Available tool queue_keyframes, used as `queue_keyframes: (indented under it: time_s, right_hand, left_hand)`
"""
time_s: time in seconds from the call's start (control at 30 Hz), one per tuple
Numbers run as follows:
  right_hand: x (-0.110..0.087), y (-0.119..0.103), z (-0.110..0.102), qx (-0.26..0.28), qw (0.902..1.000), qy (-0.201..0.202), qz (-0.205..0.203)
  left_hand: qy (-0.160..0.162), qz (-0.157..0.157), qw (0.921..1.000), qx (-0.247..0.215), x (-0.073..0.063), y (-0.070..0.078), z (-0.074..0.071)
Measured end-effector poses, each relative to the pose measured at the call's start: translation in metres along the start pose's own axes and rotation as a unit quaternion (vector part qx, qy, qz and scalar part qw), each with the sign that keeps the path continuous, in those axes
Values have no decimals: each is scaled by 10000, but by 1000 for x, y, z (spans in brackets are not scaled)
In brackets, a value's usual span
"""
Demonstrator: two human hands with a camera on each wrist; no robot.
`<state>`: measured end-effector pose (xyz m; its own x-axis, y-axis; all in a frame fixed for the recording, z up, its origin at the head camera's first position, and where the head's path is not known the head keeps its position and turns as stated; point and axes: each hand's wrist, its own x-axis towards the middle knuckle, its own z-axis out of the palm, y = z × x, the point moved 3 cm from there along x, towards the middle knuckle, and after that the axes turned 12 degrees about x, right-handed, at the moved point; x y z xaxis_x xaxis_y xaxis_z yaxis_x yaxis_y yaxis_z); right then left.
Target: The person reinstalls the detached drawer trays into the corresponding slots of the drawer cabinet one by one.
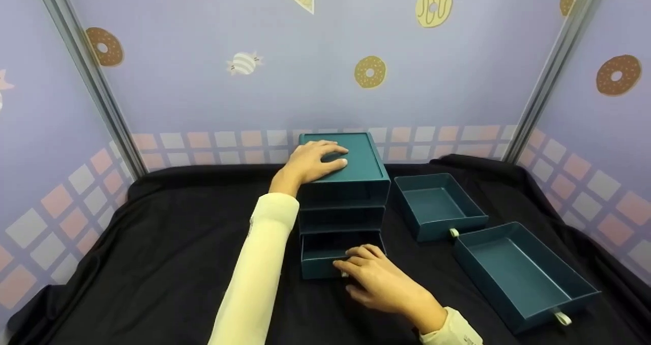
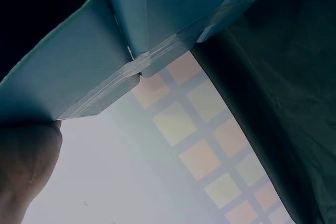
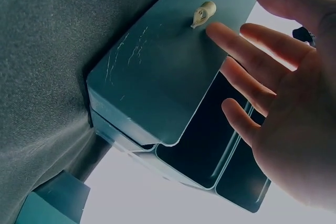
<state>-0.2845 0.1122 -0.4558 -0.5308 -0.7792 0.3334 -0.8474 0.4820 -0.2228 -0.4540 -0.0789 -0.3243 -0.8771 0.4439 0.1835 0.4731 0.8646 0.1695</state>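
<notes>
A teal drawer cabinet (image 1: 351,156) stands near the back wall, its upper two slots without drawers. My left hand (image 1: 313,162) rests on its top. The bottom drawer (image 1: 318,267) is pulled partly out. In front of it is my right hand (image 1: 379,281), fingers spread and loosely bent. The right wrist view shows that drawer's front with a pale loop pull tab (image 3: 205,13); the right hand's fingers (image 3: 252,59) are beside the tab, not curled round it. Whether a fingertip touches the drawer I cannot tell. The left wrist view shows the cabinet's side with clear tape (image 2: 142,61).
Two loose teal drawers lie right of the cabinet: a smaller one (image 1: 432,230) farther back and a larger one (image 1: 539,319) nearer, each with a pale tab. Black cloth (image 1: 178,253) covers the table. Patterned panels (image 1: 229,95) enclose the back and sides.
</notes>
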Motion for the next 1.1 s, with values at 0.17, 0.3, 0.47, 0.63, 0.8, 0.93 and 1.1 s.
queue_keyframes:
  time_s: [0.17, 0.3, 0.47, 0.63, 0.8, 0.93, 1.1]
  right_hand:
    - [-1, 1, 1, 76, 9999, -107, 109]
    - [-1, 3, 1, 89, 9998, -129, 144]
    - [-1, 5, 2, 52, 9998, -97, 144]
    - [-2, 8, 1, 53, 9997, -91, 203]
    - [-2, 10, 0, 39, 9998, -55, 185]
    - [-3, 12, -1, -15, 9999, -19, 163]
    - [-5, 15, -1, -48, 9999, 120, 78]
  left_hand:
    - [27, 52, 10000, -14, 0, -1, 0]
    - [30, 68, 10000, -6, 0, -1, 1]
    - [12, 40, 10000, -5, -1, -2, 1]
    - [12, 56, 10000, -13, -2, -1, 1]
    - [13, 27, 10000, -16, -2, -2, 1]
    - [-5, 7, 10000, -14, -2, -2, 0]
    - [1, 19, 10000, -69, -1, 0, 0]
